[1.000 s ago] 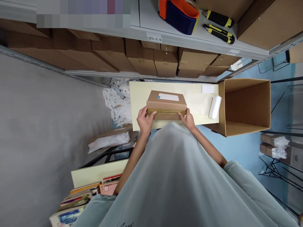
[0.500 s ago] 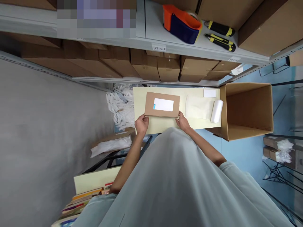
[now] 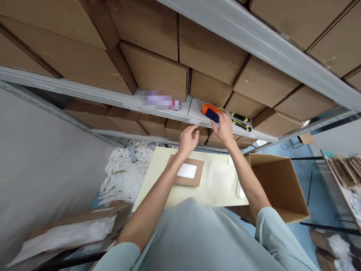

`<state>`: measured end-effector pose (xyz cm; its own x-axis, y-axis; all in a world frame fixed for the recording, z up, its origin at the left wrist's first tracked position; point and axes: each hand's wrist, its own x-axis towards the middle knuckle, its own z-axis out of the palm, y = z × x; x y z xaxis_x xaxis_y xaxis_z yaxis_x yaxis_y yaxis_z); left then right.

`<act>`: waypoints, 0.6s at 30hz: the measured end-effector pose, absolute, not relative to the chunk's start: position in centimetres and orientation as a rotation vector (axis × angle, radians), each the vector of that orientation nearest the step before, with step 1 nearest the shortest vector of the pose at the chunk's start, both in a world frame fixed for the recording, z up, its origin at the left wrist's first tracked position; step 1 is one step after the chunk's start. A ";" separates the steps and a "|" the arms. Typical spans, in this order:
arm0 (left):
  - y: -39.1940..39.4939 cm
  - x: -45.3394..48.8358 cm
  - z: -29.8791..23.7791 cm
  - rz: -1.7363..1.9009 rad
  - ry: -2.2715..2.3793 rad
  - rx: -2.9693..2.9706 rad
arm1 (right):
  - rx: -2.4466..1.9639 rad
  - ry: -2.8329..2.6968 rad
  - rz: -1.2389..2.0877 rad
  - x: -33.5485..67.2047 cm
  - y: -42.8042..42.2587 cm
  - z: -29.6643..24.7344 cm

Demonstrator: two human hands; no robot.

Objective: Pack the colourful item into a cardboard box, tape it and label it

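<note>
My right hand [image 3: 225,130] is up at the shelf edge, its thumb and fingers closed around the near end of an orange and dark blue tape dispenser [image 3: 210,112], which still rests on the shelf. Just left of it, my left hand [image 3: 188,141] hovers in front of the shelf with loosely bent fingers and nothing visible in them. Below, a flat brown cardboard box [image 3: 199,175] with a white label [image 3: 187,171] lies on the cream tabletop [image 3: 175,199]. My left forearm hides part of that box.
Two yellow-black cutters [image 3: 239,116] lie right of the dispenser. Cardboard boxes [image 3: 211,88] fill the grey shelves. A large open carton [image 3: 282,184] stands at the table's right end, shredded white paper [image 3: 124,173] at its left. A white sheet [image 3: 221,175] lies on the table.
Both hands have left the cardboard box and risen to the shelf. My right hand has reached the tape dispenser. The view has tilted upward, showing more shelves.
</note>
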<state>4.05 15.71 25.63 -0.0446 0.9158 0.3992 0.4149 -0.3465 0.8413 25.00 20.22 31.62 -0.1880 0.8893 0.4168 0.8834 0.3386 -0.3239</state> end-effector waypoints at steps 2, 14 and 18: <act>16.3 6.7 28.1 1.446 1.340 1.786 | -1.667 -2.050 0.011 24.0 23.3 32.0; 7.6 4.9 23.7 1.388 1.243 1.518 | -1.784 -1.992 0.276 24.1 22.8 31.2; 3.0 3.9 23.4 1.437 1.286 1.490 | -1.424 -1.765 0.686 21.8 12.1 28.1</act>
<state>3.86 3.00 23.39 -0.1032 0.9505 0.2932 0.1869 -0.2710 0.9443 21.78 12.09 28.13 -0.0968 0.9705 0.2208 0.5664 0.2362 -0.7895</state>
